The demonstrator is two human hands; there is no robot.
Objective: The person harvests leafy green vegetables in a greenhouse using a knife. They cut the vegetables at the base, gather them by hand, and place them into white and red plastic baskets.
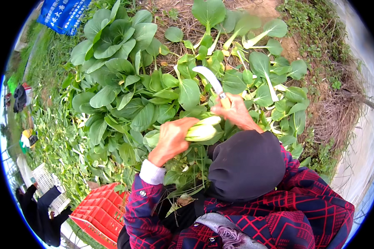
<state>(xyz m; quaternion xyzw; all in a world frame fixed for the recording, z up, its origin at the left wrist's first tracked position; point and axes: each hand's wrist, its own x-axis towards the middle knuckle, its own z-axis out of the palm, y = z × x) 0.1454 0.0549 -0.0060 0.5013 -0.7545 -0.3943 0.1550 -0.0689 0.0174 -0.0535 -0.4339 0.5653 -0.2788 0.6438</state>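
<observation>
A head of bok choy (201,132) lies in my left hand (174,137), its pale stalks pointing right and its leaves partly hidden under the fingers. My right hand (235,110), just beyond the stalks, is closed around the light handle of a curved harvesting knife (209,76). The blade points up and left, apart from the bok choy. Large standing bok choy plants (113,40) grow to the upper left. Loose bok choy leaves (261,67) lie scattered on the ground beyond the right hand.
A red plastic crate (101,211) stands at the lower left. White crates (45,179) and a person in dark clothes (42,214) are at the far left. A blue printed sack (64,14) lies at the top left. Pale plastic sheeting (357,124) borders the bed at right.
</observation>
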